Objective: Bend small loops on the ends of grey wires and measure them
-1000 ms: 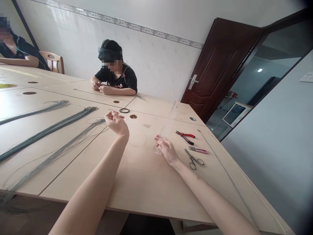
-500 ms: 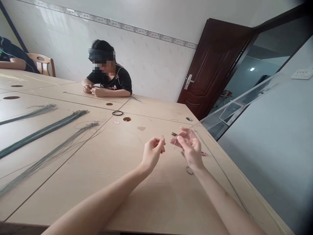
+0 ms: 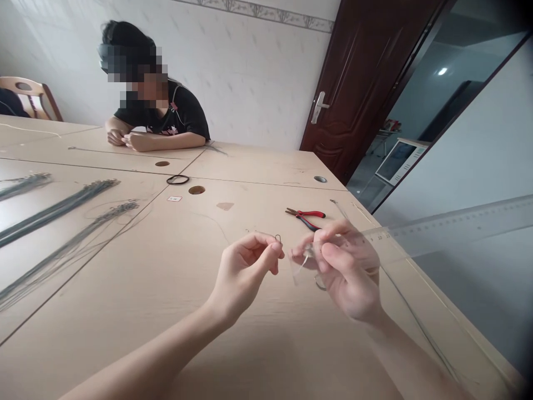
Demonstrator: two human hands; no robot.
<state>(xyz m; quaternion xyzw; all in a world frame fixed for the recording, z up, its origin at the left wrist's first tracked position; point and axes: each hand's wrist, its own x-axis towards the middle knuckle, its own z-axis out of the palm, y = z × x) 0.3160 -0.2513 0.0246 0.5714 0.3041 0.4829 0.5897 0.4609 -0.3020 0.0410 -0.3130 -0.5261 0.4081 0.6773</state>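
My left hand pinches a small bent wire loop between thumb and forefinger; the loop stands up above the fingertips. Close by on the right, my right hand is closed on a clear plastic ruler, whose long end slants out to the right beyond the table edge. A short white string hangs by the ruler's near end. Behind my right hand lie pliers with red and black handles, their jaws pointing left. A ring shows partly behind the right hand's fingers.
Several bundles of thin grey wire lie at the left. A black loop, a small label and a round table hole are farther back. Across the table sits a person. Loose wires run along the right edge.
The view has shifted, with hands and table things appearing larger. My right hand has moved right and the ruler has swung lower, uncovering the pliers. My left hand keeps its pinch on the wire loop.
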